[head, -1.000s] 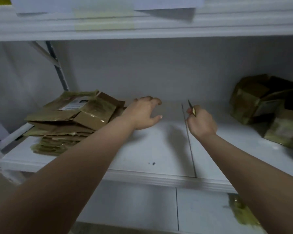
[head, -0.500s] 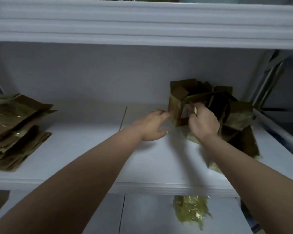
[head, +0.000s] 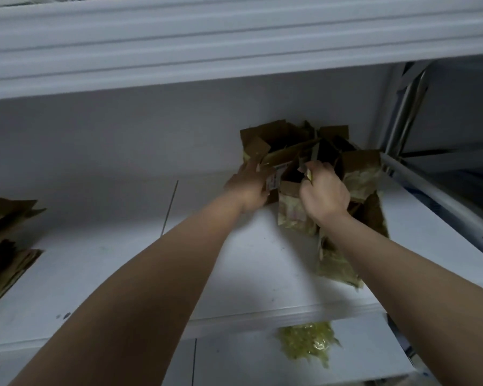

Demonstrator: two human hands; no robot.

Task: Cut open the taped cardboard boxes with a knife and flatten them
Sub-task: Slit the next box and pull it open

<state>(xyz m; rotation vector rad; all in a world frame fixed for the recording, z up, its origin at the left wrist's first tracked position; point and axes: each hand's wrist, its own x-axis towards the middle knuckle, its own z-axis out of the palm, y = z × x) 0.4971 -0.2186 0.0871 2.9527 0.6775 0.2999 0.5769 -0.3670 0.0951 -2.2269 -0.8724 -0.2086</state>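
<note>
brown cardboard boxes (head: 287, 151), white shelf (head: 101, 263), seemingly yellow-green tape wad (head: 307, 342)

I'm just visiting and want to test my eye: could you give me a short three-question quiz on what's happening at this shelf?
1. True or false: the left hand grips a cardboard box.
2. Which hand holds the knife? A. left B. right C. neither
3. Fill in: the flattened boxes lie stacked at the shelf's ____ end.

Key:
1. True.
2. B, the right hand.
3. Left.
</note>
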